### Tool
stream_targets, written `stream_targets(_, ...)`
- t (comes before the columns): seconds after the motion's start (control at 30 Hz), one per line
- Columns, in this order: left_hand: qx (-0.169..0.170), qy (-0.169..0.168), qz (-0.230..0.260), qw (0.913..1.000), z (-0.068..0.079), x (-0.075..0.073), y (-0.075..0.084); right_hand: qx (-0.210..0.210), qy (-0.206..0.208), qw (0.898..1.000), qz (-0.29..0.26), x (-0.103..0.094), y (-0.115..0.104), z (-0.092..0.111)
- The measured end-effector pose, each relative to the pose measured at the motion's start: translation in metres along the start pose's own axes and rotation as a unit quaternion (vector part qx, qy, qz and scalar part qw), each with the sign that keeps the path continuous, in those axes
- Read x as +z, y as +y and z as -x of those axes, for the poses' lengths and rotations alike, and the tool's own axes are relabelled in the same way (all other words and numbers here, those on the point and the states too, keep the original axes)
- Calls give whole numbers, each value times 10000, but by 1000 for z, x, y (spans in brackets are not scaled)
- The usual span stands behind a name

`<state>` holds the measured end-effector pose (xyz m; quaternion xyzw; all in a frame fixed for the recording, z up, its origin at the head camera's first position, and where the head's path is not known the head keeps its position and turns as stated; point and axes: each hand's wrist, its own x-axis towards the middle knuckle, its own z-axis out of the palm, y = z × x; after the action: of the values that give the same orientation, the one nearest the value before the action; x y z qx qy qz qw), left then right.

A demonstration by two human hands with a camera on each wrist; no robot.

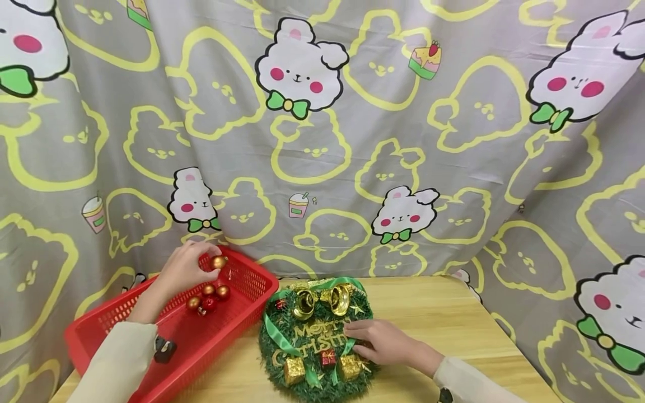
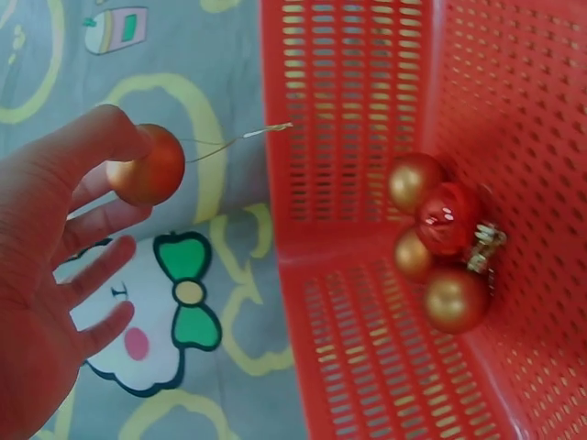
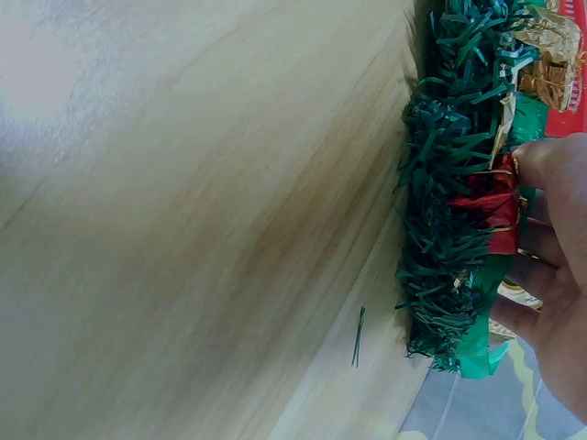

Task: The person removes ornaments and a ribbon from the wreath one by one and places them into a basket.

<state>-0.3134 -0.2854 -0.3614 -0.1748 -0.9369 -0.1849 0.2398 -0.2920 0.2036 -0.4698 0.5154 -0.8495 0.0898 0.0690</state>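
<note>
Between thumb and index finger my left hand (image 1: 190, 266) pinches a gold Christmas bauble (image 2: 152, 165) above the far end of a red plastic basket (image 1: 221, 336). A thin wire loop (image 2: 225, 147) trails from that bauble. Below, several gold baubles (image 2: 453, 299) and a shiny red bauble (image 2: 448, 218) lie together in the basket. My right hand (image 1: 385, 342) rests on the right side of a green Christmas wreath (image 1: 274, 369), its fingers near the gold lettering (image 1: 322, 337). Gold bells (image 1: 339, 299), green ribbon and small wrapped gift boxes (image 1: 294, 370) decorate the wreath.
Both the basket and the wreath stand on a wooden table (image 1: 443, 313). A short piece of wire (image 3: 359, 336) lies on the tabletop beside the wreath. A grey curtain (image 1: 322, 140) with cartoon rabbits hangs right behind the table.
</note>
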Motion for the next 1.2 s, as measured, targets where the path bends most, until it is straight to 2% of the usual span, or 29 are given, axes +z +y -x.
stream_targets(0.17,32,88,-35,10000,7,9,-5,43,-42,10000,-26,2,0,2)
stream_targets(0.47,136,58,-270,9995,8,22,-13,37,3,10000,75,4,2,0)
stream_targets(0.67,198,-217,-438,9986,8,30,-18,69,-23,10000,47,3,3,0)
stream_targets(0.9,203,-632,-398,9970,10,42,-20,90,-90,9999,23,3,2,1)
stream_targets(1.2,217,-846,-389,9954,11,60,-22,86,-31,9999,89,3,3,0)
